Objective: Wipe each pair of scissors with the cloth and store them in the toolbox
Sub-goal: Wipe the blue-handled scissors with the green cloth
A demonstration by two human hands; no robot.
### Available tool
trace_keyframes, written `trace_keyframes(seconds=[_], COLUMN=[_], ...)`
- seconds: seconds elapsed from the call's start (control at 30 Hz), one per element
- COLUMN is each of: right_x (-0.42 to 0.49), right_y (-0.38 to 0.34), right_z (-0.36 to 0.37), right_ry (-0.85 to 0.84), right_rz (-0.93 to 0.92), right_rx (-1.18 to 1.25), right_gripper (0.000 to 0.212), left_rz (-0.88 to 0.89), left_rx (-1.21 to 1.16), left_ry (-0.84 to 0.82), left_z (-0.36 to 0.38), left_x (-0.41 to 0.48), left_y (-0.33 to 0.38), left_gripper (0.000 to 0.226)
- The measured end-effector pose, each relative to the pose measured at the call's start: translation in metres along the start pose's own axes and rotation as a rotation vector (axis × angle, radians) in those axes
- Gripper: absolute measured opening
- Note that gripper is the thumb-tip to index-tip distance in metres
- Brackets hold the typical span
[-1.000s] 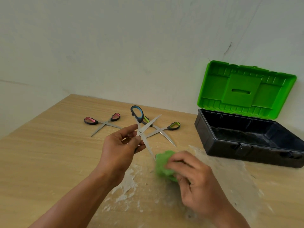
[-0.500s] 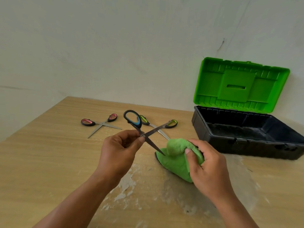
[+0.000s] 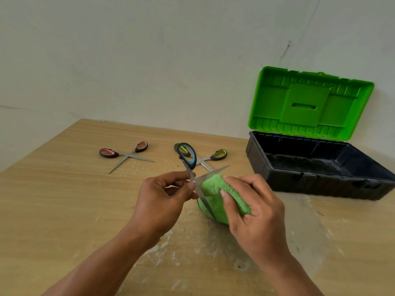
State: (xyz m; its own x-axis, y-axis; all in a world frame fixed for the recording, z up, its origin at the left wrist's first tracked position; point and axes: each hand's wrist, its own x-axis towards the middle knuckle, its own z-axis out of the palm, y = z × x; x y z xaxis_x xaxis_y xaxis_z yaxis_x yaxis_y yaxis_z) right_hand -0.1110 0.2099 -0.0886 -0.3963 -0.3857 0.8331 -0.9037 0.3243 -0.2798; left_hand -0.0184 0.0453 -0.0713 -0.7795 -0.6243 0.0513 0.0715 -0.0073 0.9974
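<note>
My left hand (image 3: pixel 162 197) pinches the blue-handled scissors (image 3: pixel 189 155) near their pivot, blades spread apart above the table. My right hand (image 3: pixel 254 210) grips the green cloth (image 3: pixel 215 189) and holds it against the blades, between the two of them. Farther back on the table lie the pink-handled scissors (image 3: pixel 126 153) at the left and the green-handled scissors (image 3: pixel 218 155), partly hidden behind the blue handle. The toolbox (image 3: pixel 320 169) stands at the right with its black tub showing and its green lid (image 3: pixel 307 103) raised against the wall.
The wooden table (image 3: pixel 53 199) has white dusty smears in front of me. A pale wall runs right behind the table and the toolbox. The table's left edge slants away at the left.
The cloth has come up from the table onto the scissor blades. My left hand has turned the scissors so the blue handle points up and away.
</note>
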Motion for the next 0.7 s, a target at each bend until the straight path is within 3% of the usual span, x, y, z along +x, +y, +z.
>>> trace_keyframes(seconds=[0.1,0.23,0.53,0.7], right_x=[0.000,-0.001,0.005,0.004], right_y=[-0.001,-0.001,0.011,0.011], right_z=[0.003,0.002,-0.004,-0.003], right_ry=[-0.032,-0.228,-0.036,-0.021], right_rz=[-0.011,-0.018,0.164,0.203], right_rx=[-0.003,0.044,-0.011,-0.022], right_gripper=[0.026,0.028,0.028,0.029], left_rz=[0.021,0.066,0.178,0.462], left_rx=[0.036,0.067,0.223,0.557], left_ry=[-0.034,-0.025,0.132,0.205], left_z=[0.002,0.001,-0.012,-0.015], left_x=[-0.004,-0.004,0.010,0.010], left_y=[-0.002,0.000,0.002,-0.004], left_gripper=[0.019,0.019,0.011,0.018])
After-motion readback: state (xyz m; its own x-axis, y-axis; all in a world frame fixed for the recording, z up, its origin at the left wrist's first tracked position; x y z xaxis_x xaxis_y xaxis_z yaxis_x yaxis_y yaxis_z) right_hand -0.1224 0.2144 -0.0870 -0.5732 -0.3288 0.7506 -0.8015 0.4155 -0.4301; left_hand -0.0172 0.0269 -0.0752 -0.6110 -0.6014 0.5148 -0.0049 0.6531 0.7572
